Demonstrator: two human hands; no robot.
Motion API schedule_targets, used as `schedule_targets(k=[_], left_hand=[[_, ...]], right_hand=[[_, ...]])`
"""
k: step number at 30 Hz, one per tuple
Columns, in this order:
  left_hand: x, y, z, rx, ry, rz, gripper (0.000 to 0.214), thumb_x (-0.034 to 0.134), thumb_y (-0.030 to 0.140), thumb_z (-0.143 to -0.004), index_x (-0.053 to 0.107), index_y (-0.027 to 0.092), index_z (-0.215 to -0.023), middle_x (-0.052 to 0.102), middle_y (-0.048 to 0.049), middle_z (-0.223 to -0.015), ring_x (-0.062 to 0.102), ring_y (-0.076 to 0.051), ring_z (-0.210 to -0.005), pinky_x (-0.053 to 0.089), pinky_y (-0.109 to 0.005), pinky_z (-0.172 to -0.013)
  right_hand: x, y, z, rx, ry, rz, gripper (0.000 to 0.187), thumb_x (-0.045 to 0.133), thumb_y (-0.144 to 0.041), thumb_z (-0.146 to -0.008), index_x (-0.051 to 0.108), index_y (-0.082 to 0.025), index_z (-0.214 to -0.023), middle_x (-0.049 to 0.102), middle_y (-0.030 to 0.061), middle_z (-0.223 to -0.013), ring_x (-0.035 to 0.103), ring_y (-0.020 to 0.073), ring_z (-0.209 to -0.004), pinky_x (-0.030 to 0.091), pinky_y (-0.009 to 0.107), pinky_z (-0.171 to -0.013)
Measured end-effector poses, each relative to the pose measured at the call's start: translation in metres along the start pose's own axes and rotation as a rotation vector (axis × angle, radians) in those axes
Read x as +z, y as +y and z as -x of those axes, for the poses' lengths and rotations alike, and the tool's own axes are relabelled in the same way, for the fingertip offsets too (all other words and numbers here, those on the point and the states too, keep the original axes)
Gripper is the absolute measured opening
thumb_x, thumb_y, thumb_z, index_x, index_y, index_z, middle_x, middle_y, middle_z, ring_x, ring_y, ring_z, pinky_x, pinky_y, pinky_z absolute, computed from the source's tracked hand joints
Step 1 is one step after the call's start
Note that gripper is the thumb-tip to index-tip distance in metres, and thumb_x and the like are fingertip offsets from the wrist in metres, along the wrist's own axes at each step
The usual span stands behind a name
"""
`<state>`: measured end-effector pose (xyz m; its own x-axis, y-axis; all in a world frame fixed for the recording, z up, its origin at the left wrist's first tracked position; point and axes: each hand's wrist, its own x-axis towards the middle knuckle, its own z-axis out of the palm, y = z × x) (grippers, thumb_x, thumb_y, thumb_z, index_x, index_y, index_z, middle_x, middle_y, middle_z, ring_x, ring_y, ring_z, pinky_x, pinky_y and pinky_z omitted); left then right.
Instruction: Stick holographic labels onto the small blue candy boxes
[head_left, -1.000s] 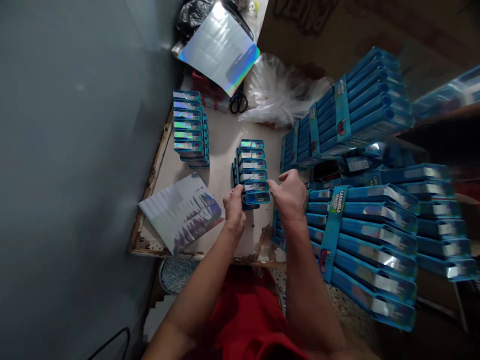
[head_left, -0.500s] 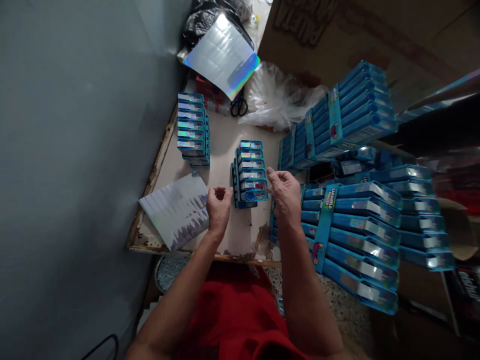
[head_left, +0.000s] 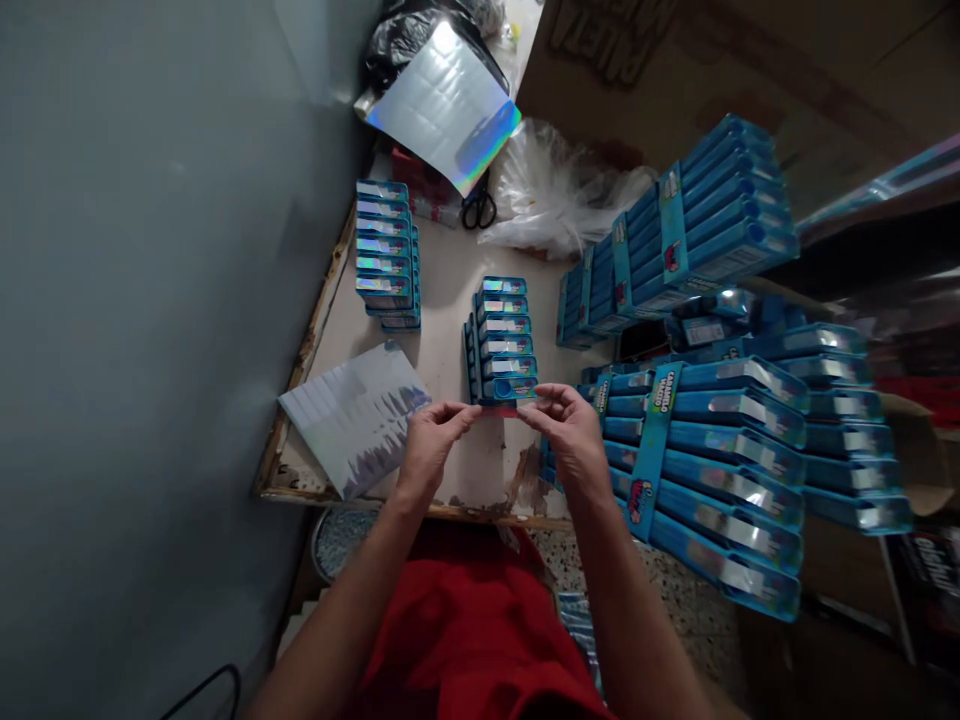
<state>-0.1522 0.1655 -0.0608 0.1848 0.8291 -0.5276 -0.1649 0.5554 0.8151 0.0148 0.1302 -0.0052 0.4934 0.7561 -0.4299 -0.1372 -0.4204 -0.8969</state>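
My left hand [head_left: 431,445] and my right hand [head_left: 566,430] face each other just in front of the middle stack of blue boxes [head_left: 506,325]. Between their pinched fingertips stretches a small thin strip [head_left: 499,410] that looks reddish; its print is too small to read. The strip lies close to the front face of the nearest box, and I cannot tell whether it touches. Shiny silver labels mark the box ends. Left of my left hand lies a silvery holographic sheet [head_left: 360,415] with rows of strips.
Another blue box stack [head_left: 384,250] stands at the back left. Banded blue boxes [head_left: 712,450] pile up on the right, with more [head_left: 675,240] behind. Scissors [head_left: 478,208], a clear plastic bag [head_left: 555,190] and another holographic sheet [head_left: 450,105] lie at the back. A wall [head_left: 150,300] borders the left.
My right hand has moved down and left from the side of the middle stack, bringing the strip to its front. My left hand has come right and now pinches the strip's other end.
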Motion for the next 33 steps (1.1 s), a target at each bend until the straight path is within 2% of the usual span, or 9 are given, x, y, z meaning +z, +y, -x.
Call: schedule_targets(k=[3, 6, 11, 18, 23, 25, 27, 30, 33], left_hand=[[0.004, -0.001, -0.005, 0.007, 0.068, -0.036, 0.032, 0.09, 0.044, -0.066, 0.077, 0.015, -0.07, 0.064, -0.0019, -0.061, 0.051, -0.012, -0.058, 0.038, -0.024, -0.059], [0.013, 0.002, -0.017, 0.056, 0.099, -0.12, 0.026, 0.088, 0.041, -0.069, 0.078, 0.017, -0.07, 0.066, -0.0027, -0.062, 0.053, -0.014, -0.06, 0.039, -0.024, -0.058], [0.014, -0.001, -0.031, 0.035, 0.121, -0.166, 0.027, 0.087, 0.043, -0.07, 0.078, 0.018, -0.071, 0.064, -0.0017, -0.059, 0.051, -0.013, -0.057, 0.037, -0.023, -0.055], [0.016, -0.017, -0.038, 0.006, 0.088, -0.074, 0.037, 0.088, 0.049, -0.066, 0.076, 0.015, -0.073, 0.058, 0.0011, -0.058, 0.043, -0.009, -0.053, 0.032, -0.021, -0.051], [0.02, -0.043, -0.052, -0.093, 0.134, 0.009, 0.05, 0.092, 0.051, -0.059, 0.071, 0.013, -0.082, 0.065, -0.0025, -0.073, 0.058, -0.013, -0.066, 0.045, -0.023, -0.06], [0.018, -0.055, -0.059, -0.106, 0.248, -0.057, 0.058, 0.096, 0.048, -0.053, 0.065, 0.015, -0.089, 0.066, -0.0034, -0.082, 0.064, -0.017, -0.074, 0.05, -0.028, -0.066], [0.015, -0.06, -0.066, 0.001, 0.359, -0.174, 0.06, 0.097, 0.042, -0.055, 0.062, 0.017, -0.096, 0.067, -0.0043, -0.09, 0.067, -0.019, -0.081, 0.054, -0.032, -0.074], [0.017, -0.046, -0.077, 0.302, 0.411, -0.257, 0.048, 0.083, 0.044, -0.08, 0.062, 0.019, -0.115, 0.07, -0.0112, -0.112, 0.069, -0.024, -0.104, 0.054, -0.037, -0.092], [0.034, -0.016, -0.095, 0.565, 0.305, -0.275, 0.053, 0.055, 0.054, -0.1, 0.053, 0.024, -0.143, 0.056, -0.0132, -0.15, 0.051, -0.026, -0.141, 0.04, -0.041, -0.118]], right_hand=[[0.0, 0.013, -0.006, -0.101, 0.163, 0.105, 0.048, 0.088, -0.041, -0.062, 0.059, -0.02, -0.095, 0.071, 0.0, -0.073, 0.067, 0.0188, -0.069, 0.051, 0.031, -0.07], [0.006, 0.018, -0.022, -0.198, 0.237, 0.221, 0.044, 0.084, -0.037, -0.066, 0.054, -0.023, -0.095, 0.071, -0.0014, -0.071, 0.069, 0.0206, -0.069, 0.051, 0.031, -0.07], [0.009, 0.024, -0.042, -0.244, 0.248, 0.346, 0.036, 0.078, -0.032, -0.068, 0.054, -0.023, -0.093, 0.071, -0.0027, -0.07, 0.069, 0.0196, -0.068, 0.05, 0.03, -0.071], [0.011, 0.031, -0.044, -0.262, 0.233, 0.464, 0.029, 0.072, -0.03, -0.073, 0.055, -0.022, -0.095, 0.07, -0.0025, -0.074, 0.068, 0.0191, -0.07, 0.049, 0.031, -0.076], [0.004, 0.035, -0.047, -0.349, 0.386, 0.802, 0.034, 0.077, -0.036, -0.069, 0.063, -0.022, -0.097, 0.066, 0.0088, -0.102, 0.06, 0.0275, -0.101, 0.046, 0.041, -0.094], [-0.002, 0.043, -0.051, -0.299, 0.396, 0.718, 0.047, 0.082, -0.04, -0.062, 0.064, -0.021, -0.1, 0.062, 0.0115, -0.111, 0.057, 0.0294, -0.106, 0.046, 0.043, -0.096], [-0.007, 0.054, -0.057, -0.182, 0.325, 0.426, 0.056, 0.082, -0.043, -0.058, 0.064, -0.02, -0.106, 0.062, 0.0097, -0.109, 0.06, 0.0276, -0.102, 0.049, 0.043, -0.093], [-0.008, 0.066, -0.065, -0.128, 0.36, -0.01, 0.053, 0.077, -0.041, -0.063, 0.062, -0.019, -0.11, 0.065, 0.0063, -0.108, 0.063, 0.0244, -0.106, 0.049, 0.041, -0.099], [-0.001, 0.064, -0.071, -0.127, 0.381, -0.203, 0.05, 0.071, -0.047, -0.077, 0.063, -0.022, -0.119, 0.068, 0.0069, -0.124, 0.062, 0.0233, -0.123, 0.045, 0.042, -0.11]])
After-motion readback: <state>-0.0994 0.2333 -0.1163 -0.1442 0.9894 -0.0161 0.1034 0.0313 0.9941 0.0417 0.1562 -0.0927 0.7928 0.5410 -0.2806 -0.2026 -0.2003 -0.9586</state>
